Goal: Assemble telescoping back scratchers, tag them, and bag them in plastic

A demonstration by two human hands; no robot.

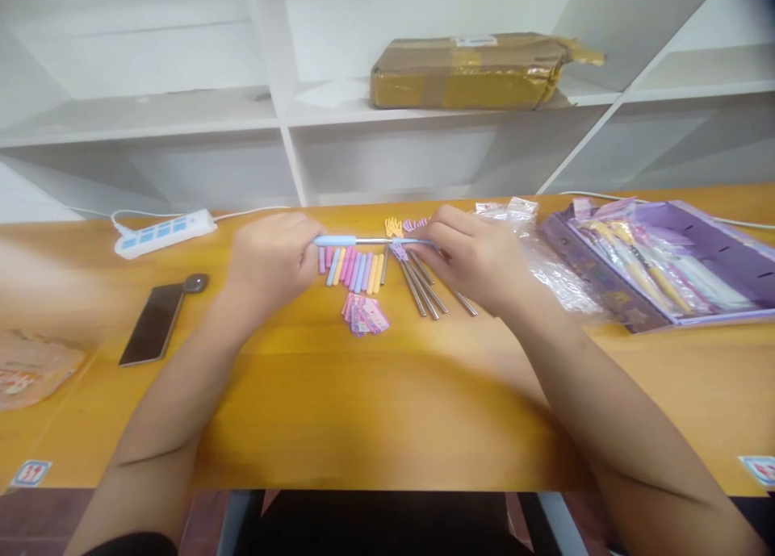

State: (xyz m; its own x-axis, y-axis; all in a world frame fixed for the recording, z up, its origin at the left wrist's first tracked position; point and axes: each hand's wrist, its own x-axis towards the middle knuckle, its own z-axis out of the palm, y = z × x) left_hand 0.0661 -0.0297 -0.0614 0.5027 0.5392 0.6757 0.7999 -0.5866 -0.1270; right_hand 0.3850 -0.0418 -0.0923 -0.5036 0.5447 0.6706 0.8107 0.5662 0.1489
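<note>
Level over the table, a back scratcher [370, 240] with a light-blue grip and a thin metal rod spans both my hands. My left hand [272, 253] is closed around its grip end. At the other end, my right hand [469, 253] pinches a blue part, mostly hidden by the fingers. Below lie a row of pink, blue, purple and yellow grips [357, 270] and several loose metal rods [421, 290]. Yellow claw-shaped heads [393, 227] and purple heads [415, 224] sit behind the rod. A small pile of printed pink and purple cards [365, 314] lies nearer me.
On the right stands a purple box [714, 318] with packaged items, beside clear plastic bags [550, 265]. A phone [152, 323], a dark mouse-like object [195, 282], a power strip [166, 233] and an orange-printed bag [36, 370] are leftward. A taped parcel [466, 72] rests on the shelf.
</note>
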